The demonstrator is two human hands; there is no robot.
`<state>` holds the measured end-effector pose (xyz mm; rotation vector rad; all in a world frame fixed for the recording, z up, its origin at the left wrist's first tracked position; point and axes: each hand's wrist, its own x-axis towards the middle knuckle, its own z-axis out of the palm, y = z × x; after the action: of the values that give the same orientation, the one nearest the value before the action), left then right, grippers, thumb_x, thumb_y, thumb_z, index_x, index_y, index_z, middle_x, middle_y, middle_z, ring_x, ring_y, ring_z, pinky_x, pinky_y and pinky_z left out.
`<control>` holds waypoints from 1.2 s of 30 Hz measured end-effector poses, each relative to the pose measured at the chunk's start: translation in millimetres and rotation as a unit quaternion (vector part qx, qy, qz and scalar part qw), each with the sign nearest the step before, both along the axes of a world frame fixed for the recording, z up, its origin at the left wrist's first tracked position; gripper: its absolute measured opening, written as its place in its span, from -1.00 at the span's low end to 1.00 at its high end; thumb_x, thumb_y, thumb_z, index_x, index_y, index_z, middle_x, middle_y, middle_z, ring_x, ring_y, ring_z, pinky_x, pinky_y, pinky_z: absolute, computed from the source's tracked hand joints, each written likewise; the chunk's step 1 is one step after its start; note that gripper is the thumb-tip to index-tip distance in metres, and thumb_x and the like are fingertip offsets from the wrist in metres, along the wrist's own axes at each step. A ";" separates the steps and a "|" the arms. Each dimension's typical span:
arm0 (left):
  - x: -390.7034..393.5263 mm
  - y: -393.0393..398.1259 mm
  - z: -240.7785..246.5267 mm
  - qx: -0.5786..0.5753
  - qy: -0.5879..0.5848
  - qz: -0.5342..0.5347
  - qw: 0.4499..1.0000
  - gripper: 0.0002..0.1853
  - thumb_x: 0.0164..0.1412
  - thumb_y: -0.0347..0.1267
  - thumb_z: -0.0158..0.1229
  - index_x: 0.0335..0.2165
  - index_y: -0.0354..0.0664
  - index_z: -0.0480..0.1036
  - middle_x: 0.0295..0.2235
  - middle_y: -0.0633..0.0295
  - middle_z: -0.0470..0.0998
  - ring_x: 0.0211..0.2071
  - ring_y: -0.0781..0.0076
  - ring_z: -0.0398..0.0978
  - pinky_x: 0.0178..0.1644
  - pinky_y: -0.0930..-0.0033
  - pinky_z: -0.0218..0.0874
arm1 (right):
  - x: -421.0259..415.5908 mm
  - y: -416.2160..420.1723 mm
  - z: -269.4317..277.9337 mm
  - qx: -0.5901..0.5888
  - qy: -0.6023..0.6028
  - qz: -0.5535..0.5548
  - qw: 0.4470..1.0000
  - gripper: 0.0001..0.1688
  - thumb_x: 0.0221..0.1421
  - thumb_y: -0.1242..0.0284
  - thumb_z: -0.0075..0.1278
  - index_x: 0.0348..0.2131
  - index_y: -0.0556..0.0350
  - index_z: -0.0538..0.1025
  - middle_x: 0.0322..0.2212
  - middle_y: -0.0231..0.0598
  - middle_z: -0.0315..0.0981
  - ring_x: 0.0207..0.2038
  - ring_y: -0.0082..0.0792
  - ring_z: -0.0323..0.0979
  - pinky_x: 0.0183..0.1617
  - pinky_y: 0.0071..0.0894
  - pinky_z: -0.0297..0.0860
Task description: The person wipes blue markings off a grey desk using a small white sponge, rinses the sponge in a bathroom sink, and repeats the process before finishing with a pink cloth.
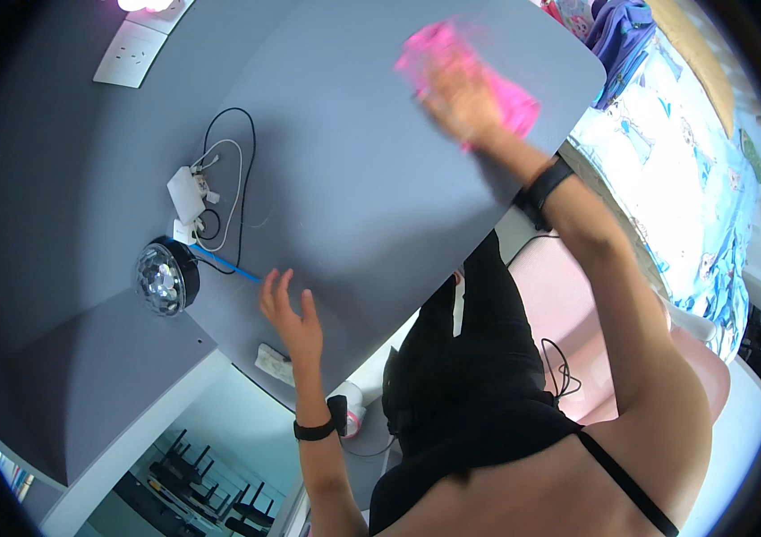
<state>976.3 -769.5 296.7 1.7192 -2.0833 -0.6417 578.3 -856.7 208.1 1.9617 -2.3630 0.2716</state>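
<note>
Under my right hand (pixel 461 97) lies a bright pink cloth (pixel 518 107), pressed flat on the grey desk top (pixel 353 154) near its far right part; both are blurred. My left hand (pixel 293 315) is over the left part of the desk with its fingers apart and nothing in it. A thin blue stick or strip (pixel 226 262) runs from beside the chargers to near my left fingertips; whether they touch it I cannot tell. Close to my left wrist lies a pale, flat object (pixel 275 364), partly hidden by the forearm.
White chargers (pixel 185 194) with looped black and white cables (pixel 254 148) lie at the desk's left, beside a faceted clear-domed lamp (pixel 167 276). Wall sockets (pixel 130 54) are at upper left. A pink chair (pixel 555 288) and a bed with patterned bedding (pixel 675 148) stand at right.
</note>
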 end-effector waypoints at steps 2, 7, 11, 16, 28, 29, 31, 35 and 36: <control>1.1 -12.6 1.4 -0.011 0.005 0.008 1.000 -0.57 0.04 -0.53 0.07 -0.05 -0.17 0.32 0.07 0.09 0.19 0.12 0.06 0.05 0.15 0.09 -0.06 | 83.1 20.5 6.9 0.016 -0.098 0.113 0.989 -0.33 0.18 0.09 -0.37 0.23 -0.22 0.02 0.25 -0.23 -0.17 0.31 -0.13 -0.31 0.31 0.03 -0.26; 14.8 -17.9 -2.8 -0.025 -0.014 0.011 1.000 -0.53 0.05 -0.52 0.04 0.00 -0.16 0.29 0.09 0.08 0.17 0.14 0.03 0.03 0.17 0.07 -0.09 | 232.1 126.7 6.5 0.110 -0.246 0.432 0.861 -0.45 0.07 0.28 -0.18 0.06 0.03 0.32 0.20 -0.18 -0.01 0.28 -0.19 -0.16 0.28 0.00 -0.14; 20.9 -27.9 -16.0 -0.028 -0.088 -0.044 0.995 -0.49 0.07 -0.48 0.04 0.04 -0.18 0.25 0.14 0.06 0.12 0.17 0.01 -0.01 0.20 0.05 -0.15 | 193.2 153.9 29.0 0.005 -0.210 0.487 0.848 -0.50 0.07 0.32 -0.17 0.03 0.02 0.34 0.15 -0.22 0.08 0.24 -0.17 -0.08 0.25 -0.05 -0.04; 38.1 -33.0 -38.8 -0.053 -0.058 -0.046 0.996 -0.47 0.07 -0.45 0.05 0.06 -0.19 0.22 0.17 0.06 0.08 0.18 0.01 -0.03 0.22 0.06 -0.19 | 25.8 112.0 11.9 0.035 -0.104 0.163 0.980 -0.45 0.15 0.28 -0.23 0.13 -0.07 0.22 0.01 -0.26 0.28 0.08 -0.16 0.18 0.19 -0.13 0.02; 53.3 -48.9 -32.9 -0.061 -0.071 -0.014 0.995 -0.45 0.02 -0.50 0.08 0.04 -0.25 0.21 0.14 0.02 0.10 0.16 -0.03 0.00 0.20 0.04 -0.13 | 114.7 75.8 16.8 0.083 0.010 0.095 0.992 -0.35 0.15 0.15 -0.28 0.19 -0.12 0.10 0.23 -0.27 -0.10 0.29 -0.14 -0.22 0.30 0.06 -0.28; 53.5 -52.6 -28.9 -0.062 -0.069 -0.012 0.996 -0.44 0.01 -0.50 0.09 0.04 -0.24 0.22 0.14 0.02 0.11 0.16 -0.03 0.00 0.20 0.04 -0.13 | 148.6 86.3 14.5 0.094 0.006 0.151 0.984 -0.36 0.16 0.13 -0.27 0.19 -0.14 0.11 0.23 -0.28 -0.09 0.29 -0.14 -0.23 0.30 0.05 -0.31; 52.5 -61.3 -26.2 -0.071 -0.067 -0.003 0.995 -0.44 0.01 -0.49 0.10 0.04 -0.24 0.22 0.14 0.01 0.12 0.16 -0.04 0.00 0.19 0.05 -0.12 | 196.6 105.9 26.7 0.097 -0.077 0.265 0.956 -0.37 0.16 0.13 -0.25 0.18 -0.16 0.14 0.23 -0.31 -0.09 0.29 -0.21 -0.23 0.31 0.02 -0.31; 47.6 -83.4 -19.6 -0.099 -0.011 0.023 0.995 -0.48 -0.04 -0.52 0.14 -0.03 -0.24 0.28 0.06 0.02 0.20 0.08 0.00 0.10 0.14 0.07 -0.05 | 182.4 105.5 38.0 0.075 -0.146 0.334 0.928 -0.36 0.15 0.14 -0.22 0.19 -0.17 0.13 0.24 -0.34 -0.11 0.29 -0.27 -0.20 0.31 -0.01 -0.26; 45.4 -91.1 -18.0 -0.118 -0.004 0.038 0.992 -0.50 -0.07 -0.53 0.17 -0.07 -0.24 0.29 0.00 0.04 0.24 0.03 0.01 0.14 0.11 0.07 -0.02 | 166.6 99.4 39.3 0.086 -0.135 0.327 0.931 -0.35 0.15 0.14 -0.22 0.19 -0.18 0.12 0.24 -0.34 -0.11 0.29 -0.27 -0.19 0.30 -0.02 -0.25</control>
<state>1021.7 -860.6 278.6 1.6590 -1.9960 -0.3503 744.9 -757.3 247.4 2.9244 -1.8122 0.3915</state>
